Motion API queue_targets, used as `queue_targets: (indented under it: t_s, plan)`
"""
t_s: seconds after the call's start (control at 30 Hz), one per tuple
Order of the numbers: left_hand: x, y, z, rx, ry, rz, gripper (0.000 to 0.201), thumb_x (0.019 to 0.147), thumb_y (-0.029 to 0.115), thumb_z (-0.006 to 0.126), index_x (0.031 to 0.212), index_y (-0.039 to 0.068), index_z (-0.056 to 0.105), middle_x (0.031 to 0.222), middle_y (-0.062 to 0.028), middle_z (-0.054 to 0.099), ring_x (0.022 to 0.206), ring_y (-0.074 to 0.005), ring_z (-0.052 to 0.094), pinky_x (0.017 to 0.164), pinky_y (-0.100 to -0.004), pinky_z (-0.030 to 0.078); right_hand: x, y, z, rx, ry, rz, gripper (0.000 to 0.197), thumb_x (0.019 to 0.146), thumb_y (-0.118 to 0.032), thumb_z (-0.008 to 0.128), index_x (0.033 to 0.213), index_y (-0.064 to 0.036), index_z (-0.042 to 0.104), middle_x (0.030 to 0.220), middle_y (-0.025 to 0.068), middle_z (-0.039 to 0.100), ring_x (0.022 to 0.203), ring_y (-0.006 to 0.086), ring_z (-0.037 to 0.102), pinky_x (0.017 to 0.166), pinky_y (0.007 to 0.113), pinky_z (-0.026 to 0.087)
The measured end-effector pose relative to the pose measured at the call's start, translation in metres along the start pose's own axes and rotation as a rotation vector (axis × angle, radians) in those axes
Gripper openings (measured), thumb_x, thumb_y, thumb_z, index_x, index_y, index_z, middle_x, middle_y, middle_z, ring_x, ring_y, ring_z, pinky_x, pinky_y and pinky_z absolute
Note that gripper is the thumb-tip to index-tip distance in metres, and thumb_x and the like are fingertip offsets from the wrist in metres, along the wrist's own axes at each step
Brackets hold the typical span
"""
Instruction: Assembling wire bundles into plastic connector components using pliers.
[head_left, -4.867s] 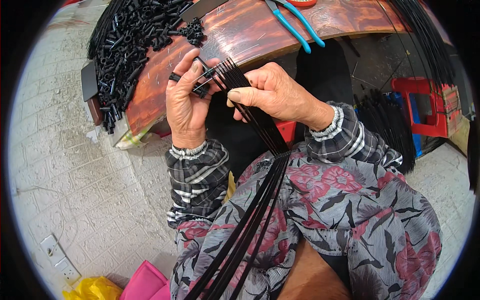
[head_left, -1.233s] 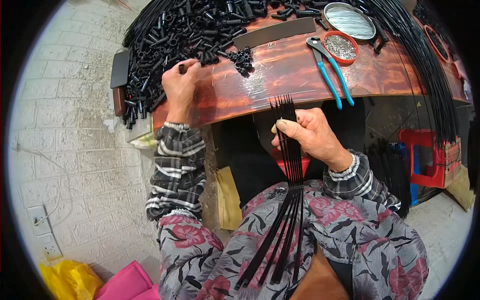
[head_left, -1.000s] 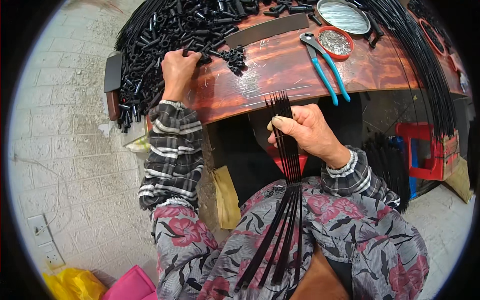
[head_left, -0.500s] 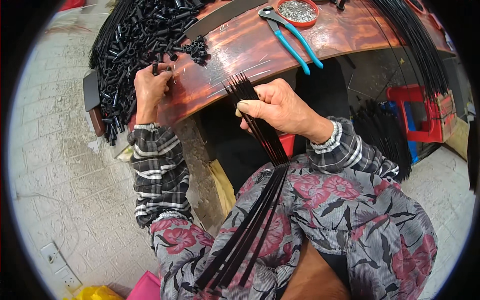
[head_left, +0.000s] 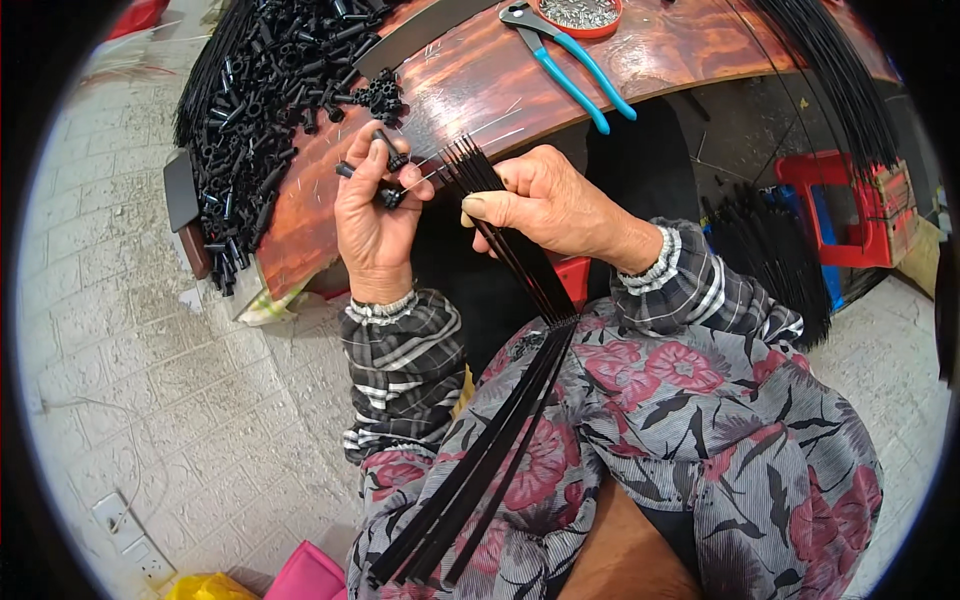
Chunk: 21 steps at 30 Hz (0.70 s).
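Observation:
My right hand (head_left: 565,212) is closed round a bundle of thin black rods (head_left: 505,235), thumb on top. Their narrow tips fan out past my fingers toward the table, and below them long flat black strips (head_left: 490,450) spread over my lap. Close by on the left, my left hand (head_left: 375,230) pinches a few short black plastic tube fittings (head_left: 391,150) between its fingers and thumb. One fitting is right beside the rod tips; whether it touches them I cannot tell.
A heap of black fittings (head_left: 255,130) covers the table's left end. Blue-handled pliers (head_left: 575,72) lie by a red dish of small metal pieces (head_left: 590,14). Long black rods (head_left: 835,90) overhang the right edge, near a red stool (head_left: 825,210). Thin pins lie on the tabletop (head_left: 460,85).
My left hand has come from the table beside the heap, rightward to the rod tips, now with several fittings in its fingers. My right hand keeps its hold on the rods, almost unmoved.

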<state>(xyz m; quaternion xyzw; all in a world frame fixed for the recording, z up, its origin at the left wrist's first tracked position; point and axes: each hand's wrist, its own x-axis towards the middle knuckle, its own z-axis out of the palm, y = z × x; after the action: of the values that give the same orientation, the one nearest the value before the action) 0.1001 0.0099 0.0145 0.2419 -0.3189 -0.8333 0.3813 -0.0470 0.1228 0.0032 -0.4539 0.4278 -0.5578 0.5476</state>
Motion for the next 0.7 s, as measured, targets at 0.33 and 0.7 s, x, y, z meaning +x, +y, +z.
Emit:
queue_targets:
  t_s: [0.33,0.7]
  plan:
    - [-0.001,-0.004,0.009,0.0,-0.035,-0.033,0.024,0.083,0.008,0.054,0.107,0.008,0.051,0.086,-0.0137,0.059,0.063,-0.0178,0.054,0.056,-0.0302,0.047,-0.001,-0.003,0.0,0.062,-0.012,0.049,0.021,0.083,-0.015,0.053,0.074,0.0028,0.059,0.061,0.0054,0.061,0.053,0.0076,0.056,0.049,0.02,0.045]
    - [-0.002,0.0,0.013,0.06,-0.067,0.014,0.026,0.083,0.008,0.053,0.108,0.004,0.05,0.09,-0.0164,0.059,0.067,-0.0188,0.058,0.058,-0.0309,0.051,0.0,-0.003,0.002,0.033,-0.005,0.028,0.021,0.083,-0.016,0.053,0.074,0.0029,0.059,0.061,0.0056,0.061,0.053,0.0083,0.057,0.049,0.02,0.045]
